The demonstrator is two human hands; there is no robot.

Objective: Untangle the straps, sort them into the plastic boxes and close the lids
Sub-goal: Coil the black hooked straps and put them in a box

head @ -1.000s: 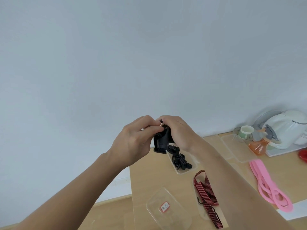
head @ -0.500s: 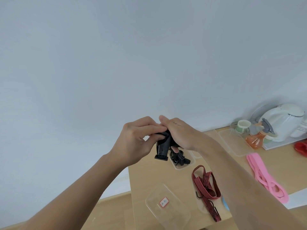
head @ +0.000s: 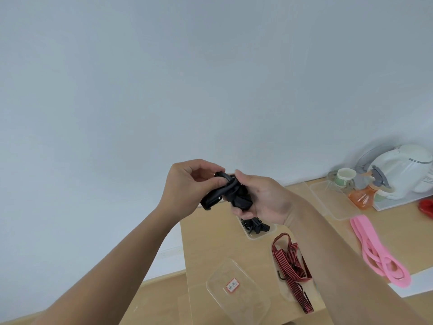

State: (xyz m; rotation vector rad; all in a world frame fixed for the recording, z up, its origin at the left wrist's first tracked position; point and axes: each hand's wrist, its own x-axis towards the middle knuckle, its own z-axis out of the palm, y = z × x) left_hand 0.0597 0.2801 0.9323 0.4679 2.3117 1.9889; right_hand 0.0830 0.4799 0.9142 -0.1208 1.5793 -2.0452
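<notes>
**Q:** What are the hands doing?

**A:** Both are raised in front of a pale wall. The left hand is pinching a black strap near its buckle, fingers curled. The right hand is cupping the bunched rest of it, fingers wrapped around.

**Q:** What is lying around them?

**A:** Below them, on a wooden table, a clear box is holding more black straps. A red-and-black striped cord is lying nearby, with the right forearm crossing in front and hiding its right side. Pink straps are lying further right. At the back, a white kettle, a paper cup and an orange spray bottle are standing together.

**Q:** Is any writing showing?

**A:** A clear lid near the table's front edge is carrying a small red-bordered label; its handwriting is too small to read.
</notes>
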